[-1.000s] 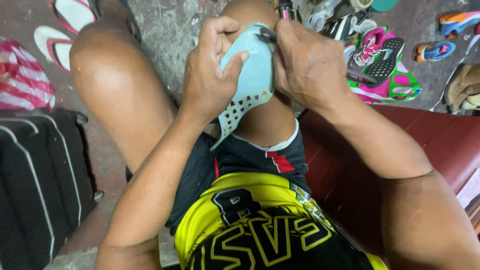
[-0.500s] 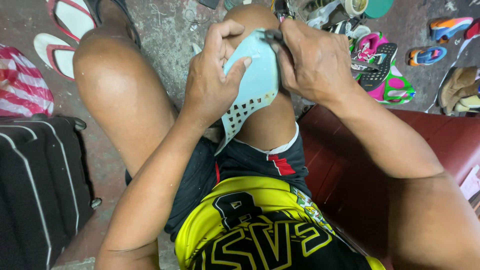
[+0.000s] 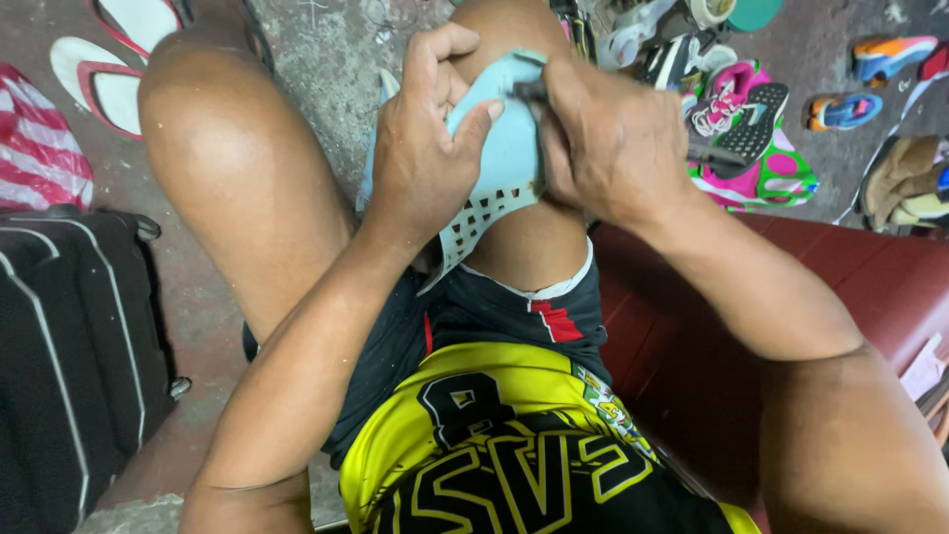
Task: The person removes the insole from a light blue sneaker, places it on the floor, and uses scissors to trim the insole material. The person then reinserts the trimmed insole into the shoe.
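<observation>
While the pale blue perforated insole (image 3: 499, 168) rests on the right knee at about 12 o'clock in the head view, I read the step as edge work on that piece. Left hand (image 3: 425, 158): fingers curled over the top edge, thumb pressed flat on the face, i.e. closed on the insole. Right hand (image 3: 613, 138): closed, pinching a small dark tool (image 3: 529, 91) against the upper edge; can't tell what kind of tool, most of it is hidden.

Procedure, my judgement:
1. Keep the left thumb clear of the tool path.
2. Brace the insole vs. the knee so it doesn't flex.
3. Short, controlled strokes away from the left fingers.

Ref. surroundings: black suitcase (image 3: 69, 346) at 8 o'clock, white flip-flops (image 3: 114, 69) at 10, assorted shoes (image 3: 751, 119) at 1–2, red seat (image 3: 692, 336) at 4.
</observation>
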